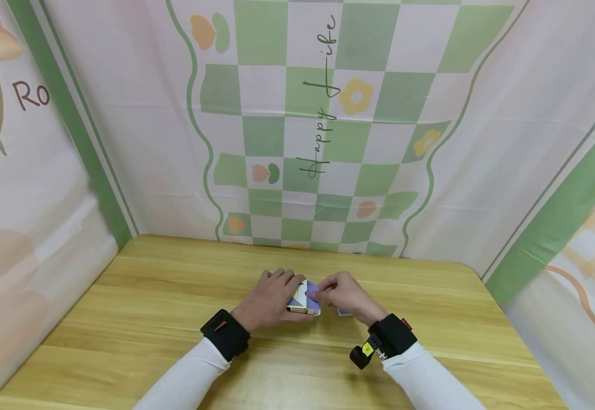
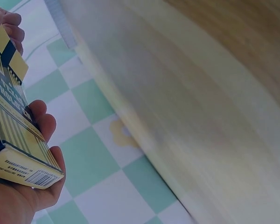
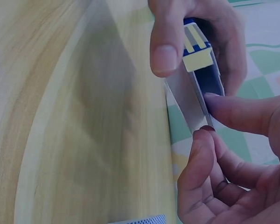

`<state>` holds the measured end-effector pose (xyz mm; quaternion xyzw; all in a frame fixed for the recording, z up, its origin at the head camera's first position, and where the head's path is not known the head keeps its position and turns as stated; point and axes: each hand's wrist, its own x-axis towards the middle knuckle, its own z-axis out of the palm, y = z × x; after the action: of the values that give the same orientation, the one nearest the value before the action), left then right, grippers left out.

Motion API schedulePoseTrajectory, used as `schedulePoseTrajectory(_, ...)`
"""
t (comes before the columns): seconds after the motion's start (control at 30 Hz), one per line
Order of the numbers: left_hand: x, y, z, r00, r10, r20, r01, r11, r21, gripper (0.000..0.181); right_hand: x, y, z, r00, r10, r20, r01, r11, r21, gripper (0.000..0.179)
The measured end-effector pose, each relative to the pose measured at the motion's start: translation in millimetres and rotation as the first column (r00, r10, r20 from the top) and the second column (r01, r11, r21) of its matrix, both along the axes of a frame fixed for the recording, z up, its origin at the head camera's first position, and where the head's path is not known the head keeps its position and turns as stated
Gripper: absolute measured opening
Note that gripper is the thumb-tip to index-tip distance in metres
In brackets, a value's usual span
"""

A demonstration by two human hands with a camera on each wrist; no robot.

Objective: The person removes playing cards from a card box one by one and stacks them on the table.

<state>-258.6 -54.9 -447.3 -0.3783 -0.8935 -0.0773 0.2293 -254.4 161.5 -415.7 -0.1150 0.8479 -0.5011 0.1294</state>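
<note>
My left hand (image 1: 273, 299) grips a cream, yellow and navy playing-card box (image 2: 18, 121), thumb on one side and fingers round the other. A barcode shows on its near end in the left wrist view. From the box's open end, blue-patterned playing cards (image 1: 314, 309) stick out toward the right. My right hand (image 1: 347, 296) pinches their edge between thumb and fingertips, close to the box's mouth. A small yellow flap (image 3: 198, 61) stands at that mouth in the right wrist view. How many cards the right fingers pinch, I cannot tell.
More blue-patterned cards (image 1: 344, 312) lie on the wooden table (image 1: 174, 353), just under the right hand. A patterned curtain (image 1: 312, 142) hangs along the table's back edge, with further cloth at both sides. Each wrist wears a black band (image 1: 392, 336).
</note>
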Motion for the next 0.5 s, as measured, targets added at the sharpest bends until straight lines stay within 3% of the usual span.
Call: schedulePoseTrajectory(0.5,-1.2,-6.2,0.6,1.000,0.005,-0.002,-0.005,1.000,0.017,0.077,2.8,9.1,5.0,0.997,-0.050,0.052,0.051,0.999,-0.014,0.031)
